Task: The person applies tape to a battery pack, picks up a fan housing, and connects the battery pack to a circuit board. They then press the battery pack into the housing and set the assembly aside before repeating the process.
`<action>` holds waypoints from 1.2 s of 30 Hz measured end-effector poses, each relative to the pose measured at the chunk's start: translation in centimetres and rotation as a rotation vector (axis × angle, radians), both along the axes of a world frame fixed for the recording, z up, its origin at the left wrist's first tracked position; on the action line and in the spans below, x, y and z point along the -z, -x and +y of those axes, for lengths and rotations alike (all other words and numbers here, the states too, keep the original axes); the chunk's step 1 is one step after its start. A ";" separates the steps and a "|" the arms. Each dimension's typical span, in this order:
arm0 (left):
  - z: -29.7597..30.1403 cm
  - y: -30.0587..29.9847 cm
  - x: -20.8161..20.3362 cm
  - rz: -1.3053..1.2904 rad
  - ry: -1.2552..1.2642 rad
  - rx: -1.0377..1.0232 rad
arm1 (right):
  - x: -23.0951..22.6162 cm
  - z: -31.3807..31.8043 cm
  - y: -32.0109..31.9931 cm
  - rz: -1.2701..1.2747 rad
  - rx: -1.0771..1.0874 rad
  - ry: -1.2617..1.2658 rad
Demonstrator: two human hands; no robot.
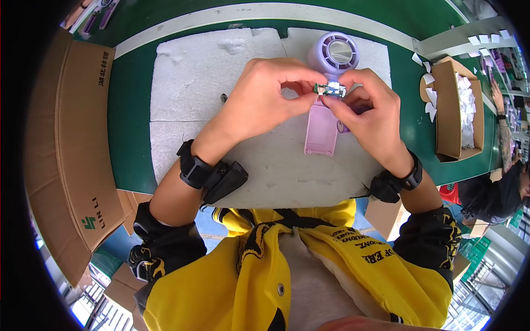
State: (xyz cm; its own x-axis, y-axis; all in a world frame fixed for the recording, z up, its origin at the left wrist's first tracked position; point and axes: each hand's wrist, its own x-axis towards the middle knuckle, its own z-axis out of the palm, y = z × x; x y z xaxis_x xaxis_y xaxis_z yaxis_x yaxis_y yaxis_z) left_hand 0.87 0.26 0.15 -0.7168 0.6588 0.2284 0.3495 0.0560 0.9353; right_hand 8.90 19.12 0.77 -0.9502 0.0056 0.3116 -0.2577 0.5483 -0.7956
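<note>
A small green circuit board [335, 90] with pale parts on it is pinched between my two hands. My left hand [265, 94] grips its left end between thumb and forefinger. On the other end, the thumb and forefinger of my right hand [372, 107] are closed. Just beyond lies a lilac handheld fan [323, 54] with a round, vented head. Below the board, a pinkish-lilac handle shell [321, 132] extends toward me. A darker purple piece [343, 127] shows partly beside it, mostly hidden by my right hand.
White foam sheets [187, 83] cover the green table [130, 138]. At the right, an open cardboard box [446, 110] holds white pieces, with white slips [430, 96] along its edge. A large cardboard box [83, 165] stands left. Another person's arm [503, 132] shows far right.
</note>
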 end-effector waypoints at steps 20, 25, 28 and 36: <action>-0.2 -0.2 -0.8 0.053 0.077 0.023 | -0.1 -0.1 -0.1 0.032 -0.019 -0.041; -0.2 -0.2 -0.6 0.043 0.066 0.016 | 0.1 -0.2 -0.1 0.031 -0.012 -0.020; -0.2 0.0 -0.7 0.063 0.080 0.028 | 0.0 -0.3 -0.1 0.007 -0.003 -0.009; -0.3 0.0 -0.7 0.036 0.082 0.008 | 0.1 -0.6 0.0 -0.028 -0.010 0.029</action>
